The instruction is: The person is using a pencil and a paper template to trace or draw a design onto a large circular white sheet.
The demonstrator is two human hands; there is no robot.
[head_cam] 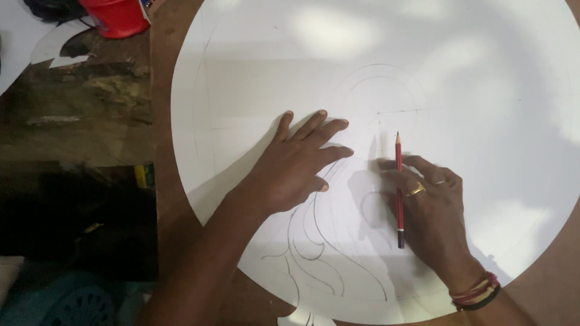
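Observation:
A large round white paper sheet (459,72) lies on a brown board, with faint pencil circles and curved drawn lines on it. My left hand (299,160) lies flat on the sheet, fingers spread, pressing the paper near its middle. My right hand (432,208) holds a red pencil (399,187) between its fingers, the pencil's point facing away from me, beside the faint concentric circles (380,111). That hand wears rings and a red and black wristband (476,293). Curved pencil strokes (314,247) run below my left hand.
The brown board (166,127) carries the sheet and ends at the left. A red bucket (118,17) stands at the top left by white paper scraps (57,45). Dark clutter and a bluish plastic item (75,305) lie lower left.

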